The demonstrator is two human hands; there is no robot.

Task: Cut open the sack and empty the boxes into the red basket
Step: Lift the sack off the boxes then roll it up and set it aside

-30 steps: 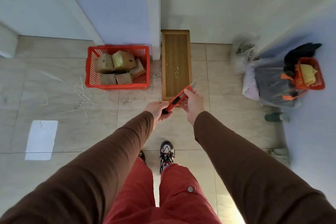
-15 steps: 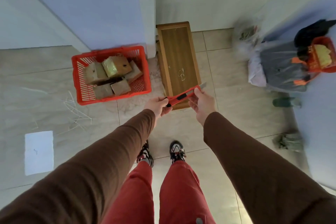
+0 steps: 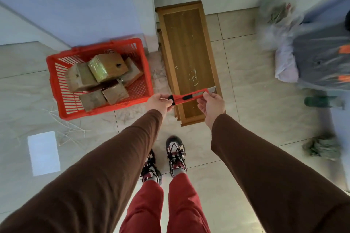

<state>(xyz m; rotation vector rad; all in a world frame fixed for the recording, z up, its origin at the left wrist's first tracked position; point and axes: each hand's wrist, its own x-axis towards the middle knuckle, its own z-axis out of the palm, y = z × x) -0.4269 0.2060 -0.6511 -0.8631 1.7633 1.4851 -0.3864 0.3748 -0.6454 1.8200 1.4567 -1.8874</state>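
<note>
A person looks down at their own two hands, which hold a red box cutter (image 3: pixel 189 97) stretched between them above a tiled floor (image 3: pixel 246 119). The left hand (image 3: pixel 159 102) grips the black butt end of the cutter with curled fingers. The right hand (image 3: pixel 212 104) pinches the other end between thumb and fingertips, just short of the bare metal blade (image 3: pixel 212 90), which sticks out beyond that pinch.

Directly beneath the cutter and the right hand stands a long low wooden bench (image 3: pixel 187 47) (a few pale scraps lie on its top). To the left of the left hand's grip, near but apart, sits the red basket (image 3: pixel 56 81) on the floor, holding several brown cardboard boxes (image 3: pixel 106 66) piled at angles, one faced in shiny clear tape.

Well to the right of the right hand lies a blurred grey and orange bundle (image 3: pixel 322 66), possibly clothing under clear plastic. Below the hands, brown sleeves (image 3: pixel 113 166), red trousers and laced trainers (image 3: pixel 176 155) are visible.
</note>
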